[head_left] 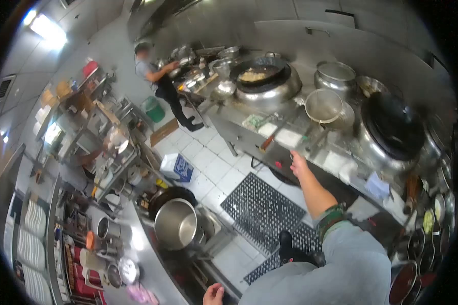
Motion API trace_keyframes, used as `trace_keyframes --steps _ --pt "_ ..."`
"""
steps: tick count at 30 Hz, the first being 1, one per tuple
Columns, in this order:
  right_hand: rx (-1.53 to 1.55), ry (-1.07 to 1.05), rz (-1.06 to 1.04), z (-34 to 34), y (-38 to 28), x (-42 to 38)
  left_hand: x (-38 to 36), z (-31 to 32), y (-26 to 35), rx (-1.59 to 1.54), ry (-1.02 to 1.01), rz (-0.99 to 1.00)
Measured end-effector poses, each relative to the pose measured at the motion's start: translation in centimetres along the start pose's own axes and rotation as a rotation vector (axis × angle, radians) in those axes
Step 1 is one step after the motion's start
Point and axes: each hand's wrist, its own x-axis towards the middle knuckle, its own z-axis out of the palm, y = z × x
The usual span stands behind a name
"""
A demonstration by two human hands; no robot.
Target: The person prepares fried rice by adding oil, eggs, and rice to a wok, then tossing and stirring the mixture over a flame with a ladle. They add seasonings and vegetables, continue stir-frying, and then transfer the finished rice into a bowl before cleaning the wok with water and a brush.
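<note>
My right hand (299,165), on an arm with a camouflage-edged sleeve, reaches forward beside the stove counter's (346,185) front edge. Its fingers look curled, and nothing shows in them. Close by, a red knob (278,164) sits on the counter's front, and a tool with a wooden handle (266,144) lies across the edge. At the bottom of the view hangs my left hand (213,295), fingers loosely closed, with nothing visible in it. A large steel pot (176,224) stands beyond it.
Black perforated mats (259,208) cover part of the tiled floor. Another person (160,79) works by the far end of the stove. A wok (259,71) holds pale food; a strainer (324,105) sits nearer. A blue-and-white box (177,168) stands on the floor, with shelves at left.
</note>
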Motion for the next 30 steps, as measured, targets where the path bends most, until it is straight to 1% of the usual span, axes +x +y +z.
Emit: trace_keyframes --steps 1,2,3,5,6,7,9,10,11,12,13,14,15,16,17,18,19,21,22,23,25,26,28,29,30 --pt "0.095 0.051 0.017 0.8 -0.2 2.1 2.8 0.4 -1.3 -0.024 0.003 -0.032" --pt "0.195 0.018 0.044 1.8 -0.2 3.9 5.8 0.5 -2.8 -0.064 -0.017 -0.064" --pt "0.294 -0.007 0.07 2.2 -0.1 5.5 7.2 1.5 -1.5 0.033 0.001 -0.062" --pt "0.463 -0.037 0.074 3.4 -2.0 6.8 9.9 3.6 1.3 0.219 -0.072 0.094" --pt "0.53 -0.047 0.061 4.7 -4.4 4.2 10.6 4.8 5.7 0.168 -0.163 -0.157" --pt "0.594 -0.059 0.048 5.8 -6.2 2.9 12.2 5.6 6.0 0.16 -0.158 -0.18" --pt "0.565 0.008 -0.077 7.0 -8.3 5.8 15.8 7.0 6.0 0.156 -0.15 -0.225" --pt "0.547 0.031 -0.155 7.3 -9.1 7.4 17.6 7.5 6.3 0.26 -0.163 -0.107" --pt "0.531 0.053 -0.234 8.2 -10.6 7.3 19.2 8.1 7.0 0.292 -0.196 -0.114" --pt "0.481 0.085 -0.243 8.6 -11.8 6.6 21.0 8.6 8.0 0.328 -0.231 -0.117" --pt "0.315 0.085 -0.284 8.7 -13.5 5.4 23.2 9.1 8.8 0.362 -0.269 -0.115" --pt "0.148 0.087 -0.324 8.9 -14.8 4.5 26.2 9.0 6.6 0.396 -0.289 -0.121" --pt "-0.024 0.09 -0.361 9.3 -15.6 4.7 28.4 9.4 7.2 0.426 -0.305 -0.118" --pt "-0.157 0.089 -0.419 9.3 -16.6 6.2 30.5 9.7 8.1 0.456 -0.322 -0.119" --pt "-0.253 0.043 -0.449 10.6 -18.6 6.5 32.6 10.1 9.6 0.488 -0.339 -0.119" --pt "-0.343 -0.001 -0.476 11.8 -21.3 6.4 34.6 10.3 11.4 0.559 -0.344 -0.072" --pt "-0.435 -0.041 -0.5 13.4 -23.5 6.7 37.8 9.7 10.7 0.532 -0.38 -0.022" --pt "-0.586 -0.081 -0.48 17.3 -26.4 9.8 46.4 8.6 5.7 0.468 -0.45 0.08" --pt "-0.667 -0.102 -0.469 19.3 -27.9 11.7 49.9 8.8 3.0 0.346 -0.324 0.073" --pt "-0.735 -0.107 -0.431 21.1 -28.9 13.8 51.5 8.9 5.2 0.333 -0.331 0.029" --pt "-0.852 -0.119 -0.352 24.5 -30.1 18.2 55.1 8.7 12.0 0.32 -0.337 -0.049" --pt "-0.947 -0.071 -0.369 26.0 -30.5 19.7 57.9 8.5 11.3 0.226 -0.35 -0.052" --pt "-1.136 0.032 -0.394 28.0 -31.2 22.0 62.7 7.9 11.0 0.26 -0.384 0.059" --pt "-1.108 0.073 -0.405 28.1 -31.8 22.5 64.3 7.6 11.2 0.275 -0.398 0.112" --pt "-1.081 0.11 -0.418 28.1 -32.5 22.6 65.0 7.2 12.7 0.27 -0.386 0.161"
